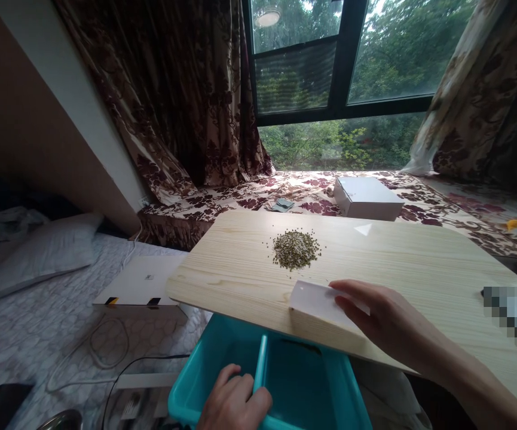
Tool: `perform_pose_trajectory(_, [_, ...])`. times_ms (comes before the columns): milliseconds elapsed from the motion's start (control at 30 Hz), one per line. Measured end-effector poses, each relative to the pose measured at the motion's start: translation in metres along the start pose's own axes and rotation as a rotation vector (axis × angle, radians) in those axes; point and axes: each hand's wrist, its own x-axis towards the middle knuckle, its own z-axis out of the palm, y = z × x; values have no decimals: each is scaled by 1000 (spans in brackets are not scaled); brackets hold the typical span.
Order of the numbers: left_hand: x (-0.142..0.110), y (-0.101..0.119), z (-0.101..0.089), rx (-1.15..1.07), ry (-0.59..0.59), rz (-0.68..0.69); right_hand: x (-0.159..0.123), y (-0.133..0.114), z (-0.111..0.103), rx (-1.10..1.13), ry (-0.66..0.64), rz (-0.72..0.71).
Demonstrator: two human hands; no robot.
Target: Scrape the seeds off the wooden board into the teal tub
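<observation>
A pile of small greenish-brown seeds, much like mung beans (294, 249), lies on the pale wooden tabletop (235, 263), with a few loose ones round its edge. My right hand (375, 307) grips the right part of a long white box (314, 297) at the table's near edge, just in front of the pile. Below that edge is a teal two-compartment bin (352, 382). My left hand (238, 397) curls over the bin's near rim by the divider (262, 361). Dark bits, too small to make out, show at the right compartment's far side.
A white box (368, 200) and a small grey-green packet (282, 205) sit on the patterned window seat. On the bed at left are a flat white carton (141, 283), cables (110, 343) and a pillow (38, 254). A blurred-out object (516, 316) lies at the table's right.
</observation>
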Motion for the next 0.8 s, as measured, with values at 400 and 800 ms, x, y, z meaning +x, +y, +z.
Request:
perform_pose_trajectory(400, [-9,-9,-1,-62,17,-79,26,13,11,-237,110,-16])
perform_pose_trajectory(800, [-10,-11,-3,-123,19,-86,28,4,14,-138,18,-12])
